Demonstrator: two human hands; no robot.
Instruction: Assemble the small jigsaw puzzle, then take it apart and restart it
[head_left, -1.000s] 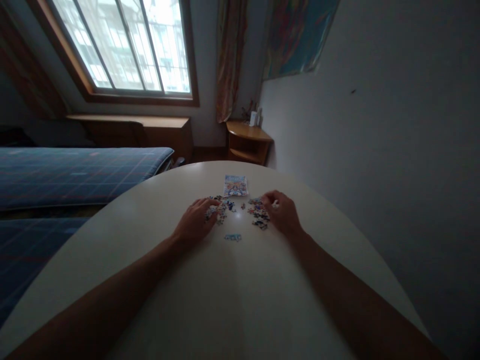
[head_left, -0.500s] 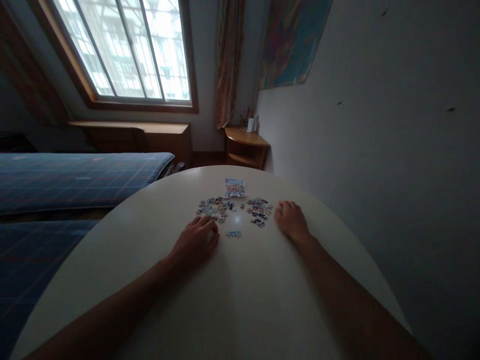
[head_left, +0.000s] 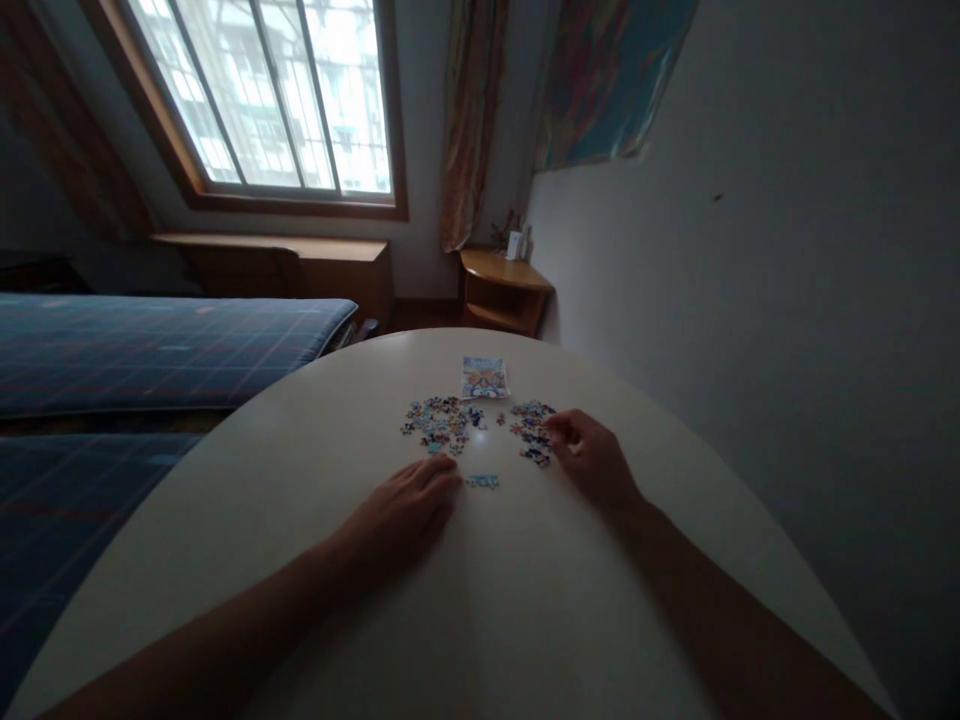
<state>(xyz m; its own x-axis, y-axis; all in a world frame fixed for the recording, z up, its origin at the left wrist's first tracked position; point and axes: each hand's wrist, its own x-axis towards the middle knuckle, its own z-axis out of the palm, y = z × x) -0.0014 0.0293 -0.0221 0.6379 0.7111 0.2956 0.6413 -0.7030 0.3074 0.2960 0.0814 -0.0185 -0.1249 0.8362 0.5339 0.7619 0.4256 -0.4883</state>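
My left hand [head_left: 412, 500] lies on the table, fingers stretched out and holding nothing. Its fingertips are just left of a short joined strip of light-blue jigsaw pieces [head_left: 482, 481]. Above it spreads a larger pile of loose jigsaw pieces [head_left: 439, 420]. At the right edge of a smaller pile of jigsaw pieces [head_left: 531, 425], my right hand [head_left: 589, 450] has its thumb and index finger closed in a pinch. Whatever is between those fingertips is too small to make out. A single jigsaw piece [head_left: 501, 419] lies between the piles.
Behind the pieces lies a colourful picture sheet [head_left: 484, 378] on the round white table [head_left: 510, 600]. A bed with a blue checked mattress [head_left: 165, 350] stands left of the table, a wooden corner cabinet [head_left: 506, 270] beyond it, and a wall on the right.
My right hand has moved from beside the smaller pile onto its right edge, fingers now pinching. My left hand has straightened its fingers and shifted toward the joined strip. The view has shifted slightly.
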